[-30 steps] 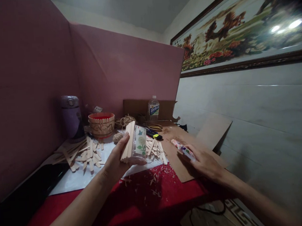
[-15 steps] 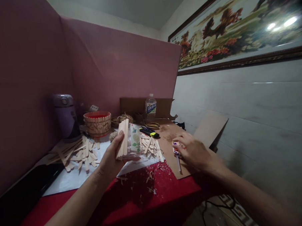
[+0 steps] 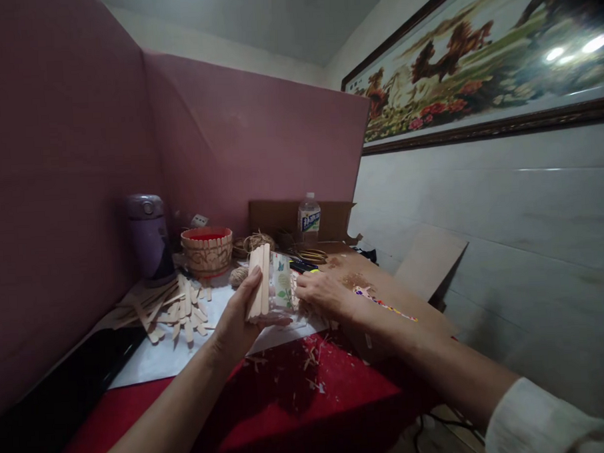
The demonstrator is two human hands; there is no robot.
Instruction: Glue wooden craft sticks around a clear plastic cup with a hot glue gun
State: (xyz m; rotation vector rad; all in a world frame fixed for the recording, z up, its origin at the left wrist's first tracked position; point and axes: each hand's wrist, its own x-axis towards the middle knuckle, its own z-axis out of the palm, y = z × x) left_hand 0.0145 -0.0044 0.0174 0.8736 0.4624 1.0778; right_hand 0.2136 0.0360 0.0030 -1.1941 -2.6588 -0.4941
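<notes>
Right hand [image 3: 319,294] has left the flower-patterned glue gun [image 3: 370,296] for beside the clear box [image 3: 283,289]; grip unreadable. Left hand [image 3: 240,310] clasps box, craft sticks [image 3: 258,288]. Forearm sweep might knock glue gun.

The clear container [image 3: 283,287] bears green leaves, the cloth [image 3: 339,378] is red, the flask [image 3: 148,243] purple.

Tilted in the left fingers [image 3: 247,286], the flower-printed container [image 3: 283,281] bears pale sticks [image 3: 262,281].
</notes>
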